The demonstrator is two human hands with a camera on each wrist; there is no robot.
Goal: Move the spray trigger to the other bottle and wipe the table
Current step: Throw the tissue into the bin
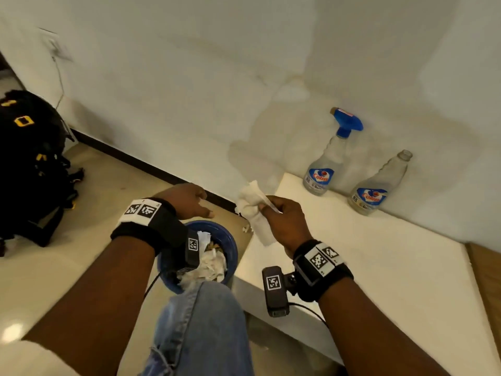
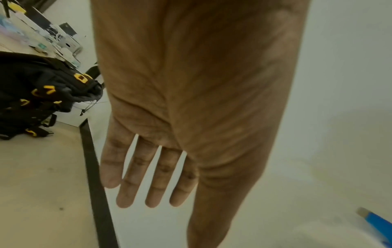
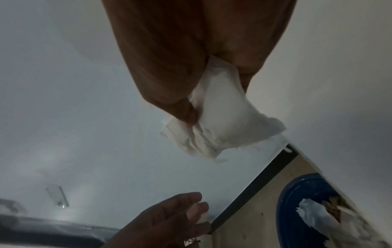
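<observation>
Right hand pinching a crumpled tissue past the table's left end; left hand loose above the bin.

Nearest, a blue bin (image 1: 230, 241) stuffed with used paper stands on the floor by the table's (image 1: 379, 267) left end, beside a jeans-clad knee (image 1: 200, 321). The left hand (image 1: 187, 200) hovers over it, fingers straight and spread, holding nothing. The right hand (image 1: 284, 221) grips a white tissue (image 1: 253, 210) between thumb and fingers, off the table's left edge. Along the far edge by the wall stand two clear bottles: the left bottle (image 1: 322, 172) carries the blue spray trigger (image 1: 347, 122), the right bottle (image 1: 376, 188) has an open neck. A black backpack (image 1: 32, 164) lies on the floor, far left.
</observation>
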